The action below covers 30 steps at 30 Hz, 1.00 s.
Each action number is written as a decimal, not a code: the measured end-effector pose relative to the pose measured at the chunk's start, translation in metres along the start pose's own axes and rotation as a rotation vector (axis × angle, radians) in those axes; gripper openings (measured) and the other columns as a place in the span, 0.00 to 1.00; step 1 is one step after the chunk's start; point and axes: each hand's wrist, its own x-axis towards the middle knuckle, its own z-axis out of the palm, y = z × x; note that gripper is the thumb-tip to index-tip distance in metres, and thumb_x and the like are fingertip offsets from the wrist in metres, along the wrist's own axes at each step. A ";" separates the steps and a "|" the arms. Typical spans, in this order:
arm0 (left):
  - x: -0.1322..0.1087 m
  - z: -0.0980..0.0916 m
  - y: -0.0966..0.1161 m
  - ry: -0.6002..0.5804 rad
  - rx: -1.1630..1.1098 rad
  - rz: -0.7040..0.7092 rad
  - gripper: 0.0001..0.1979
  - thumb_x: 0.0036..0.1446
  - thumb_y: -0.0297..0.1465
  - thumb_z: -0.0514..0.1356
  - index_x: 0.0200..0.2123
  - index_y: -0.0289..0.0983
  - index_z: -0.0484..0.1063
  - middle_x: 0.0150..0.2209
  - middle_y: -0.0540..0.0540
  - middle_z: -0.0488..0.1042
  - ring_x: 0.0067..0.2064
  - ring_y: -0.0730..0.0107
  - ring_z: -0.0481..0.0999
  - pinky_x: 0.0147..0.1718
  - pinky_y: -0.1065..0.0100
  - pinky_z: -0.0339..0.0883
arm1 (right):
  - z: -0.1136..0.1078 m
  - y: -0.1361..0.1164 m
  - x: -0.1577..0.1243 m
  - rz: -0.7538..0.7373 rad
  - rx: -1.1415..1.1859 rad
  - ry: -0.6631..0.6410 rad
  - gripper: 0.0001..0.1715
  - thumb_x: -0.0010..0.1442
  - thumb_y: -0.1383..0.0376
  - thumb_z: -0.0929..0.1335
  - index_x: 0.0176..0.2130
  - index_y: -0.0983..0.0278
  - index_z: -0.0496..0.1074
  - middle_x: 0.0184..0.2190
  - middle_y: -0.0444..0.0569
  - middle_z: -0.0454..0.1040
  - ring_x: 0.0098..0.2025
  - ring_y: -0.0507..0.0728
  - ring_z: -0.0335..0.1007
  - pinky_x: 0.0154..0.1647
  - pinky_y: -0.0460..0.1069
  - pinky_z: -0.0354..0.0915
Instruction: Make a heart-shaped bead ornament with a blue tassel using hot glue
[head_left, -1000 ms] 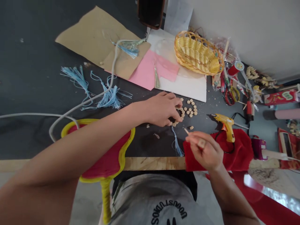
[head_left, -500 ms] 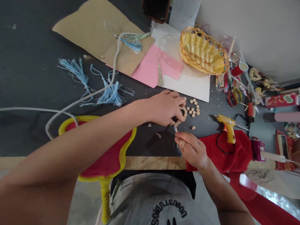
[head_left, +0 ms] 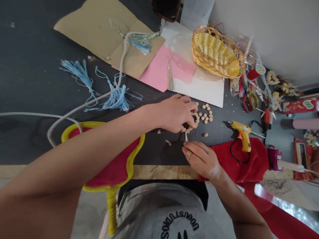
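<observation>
Apparently mid-pressing, the right hand (head_left: 201, 159) pinches a pale stick (head_left: 186, 136) at the edge of the flower-bead ring (head_left: 197, 119) on the surface (head_left: 154, 149), while the left hand (head_left: 176, 114), curled there, grip unclear, should steady it.

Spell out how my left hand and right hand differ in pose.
The left hand is palm-down, fingers spread and bent at the beaded ring; the right hand is more closed, pinching a thin pale stick.
The left hand is farther from the table's wooden edge; the right hand is nearer it.
Both are bare.
</observation>
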 end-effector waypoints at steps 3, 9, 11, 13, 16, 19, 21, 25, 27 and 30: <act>0.000 0.000 0.000 0.004 0.005 -0.003 0.18 0.53 0.34 0.64 0.47 0.58 0.78 0.59 0.49 0.66 0.59 0.52 0.60 0.57 0.52 0.53 | 0.001 0.000 0.000 0.008 0.004 -0.006 0.10 0.57 0.77 0.71 0.41 0.68 0.76 0.43 0.56 0.79 0.47 0.59 0.76 0.45 0.54 0.79; 0.000 0.001 0.000 0.014 0.044 0.013 0.19 0.53 0.35 0.63 0.48 0.58 0.77 0.59 0.49 0.66 0.59 0.52 0.60 0.56 0.52 0.54 | 0.003 -0.002 0.002 0.044 0.015 0.006 0.11 0.57 0.77 0.71 0.41 0.67 0.75 0.43 0.55 0.79 0.46 0.59 0.77 0.45 0.54 0.78; 0.000 0.001 0.000 0.015 0.031 0.011 0.19 0.53 0.35 0.62 0.48 0.58 0.77 0.59 0.48 0.66 0.59 0.52 0.60 0.56 0.52 0.54 | 0.001 -0.004 0.005 0.030 0.015 0.010 0.10 0.57 0.78 0.71 0.40 0.69 0.75 0.41 0.56 0.79 0.45 0.59 0.77 0.45 0.54 0.78; 0.000 0.001 -0.001 0.025 0.005 0.010 0.18 0.53 0.34 0.63 0.47 0.57 0.78 0.58 0.47 0.66 0.58 0.52 0.61 0.56 0.52 0.53 | -0.002 -0.007 0.009 0.019 0.029 0.022 0.08 0.57 0.78 0.70 0.37 0.70 0.75 0.39 0.56 0.79 0.43 0.58 0.77 0.44 0.53 0.78; 0.000 0.002 -0.002 0.032 -0.005 0.018 0.18 0.52 0.33 0.63 0.47 0.57 0.78 0.57 0.47 0.67 0.58 0.52 0.61 0.56 0.52 0.53 | -0.009 -0.013 0.015 0.036 0.079 0.058 0.07 0.57 0.78 0.70 0.33 0.68 0.74 0.37 0.55 0.79 0.41 0.57 0.78 0.42 0.51 0.79; 0.000 0.002 -0.002 0.020 0.004 0.020 0.18 0.53 0.34 0.63 0.47 0.57 0.78 0.57 0.47 0.66 0.58 0.51 0.61 0.56 0.52 0.53 | -0.016 -0.019 0.015 0.041 0.117 0.101 0.07 0.57 0.78 0.69 0.33 0.68 0.73 0.34 0.54 0.79 0.39 0.56 0.78 0.42 0.50 0.78; 0.000 0.003 -0.003 0.021 -0.003 0.018 0.18 0.53 0.34 0.63 0.47 0.57 0.78 0.57 0.48 0.67 0.58 0.51 0.61 0.57 0.51 0.52 | -0.021 -0.021 0.010 0.074 0.134 0.120 0.07 0.57 0.78 0.68 0.35 0.68 0.73 0.34 0.54 0.79 0.39 0.55 0.78 0.42 0.50 0.78; 0.000 0.003 -0.004 0.013 0.009 0.024 0.18 0.54 0.35 0.63 0.48 0.57 0.77 0.57 0.47 0.66 0.59 0.52 0.60 0.56 0.51 0.52 | -0.035 -0.018 -0.010 0.293 0.135 0.159 0.11 0.58 0.77 0.68 0.41 0.65 0.72 0.36 0.54 0.79 0.37 0.56 0.78 0.36 0.50 0.78; 0.000 0.002 -0.004 0.003 0.025 0.027 0.18 0.54 0.35 0.62 0.49 0.57 0.77 0.58 0.47 0.66 0.59 0.52 0.60 0.56 0.51 0.53 | -0.042 -0.010 -0.025 0.440 0.030 0.218 0.12 0.59 0.76 0.68 0.42 0.64 0.72 0.35 0.52 0.79 0.36 0.55 0.78 0.35 0.49 0.76; 0.000 0.001 -0.003 -0.005 0.026 0.027 0.19 0.55 0.35 0.62 0.49 0.57 0.76 0.58 0.47 0.66 0.60 0.51 0.60 0.57 0.50 0.52 | -0.051 0.013 -0.047 0.658 -0.167 0.271 0.11 0.63 0.70 0.66 0.46 0.63 0.73 0.37 0.52 0.80 0.35 0.56 0.79 0.35 0.50 0.76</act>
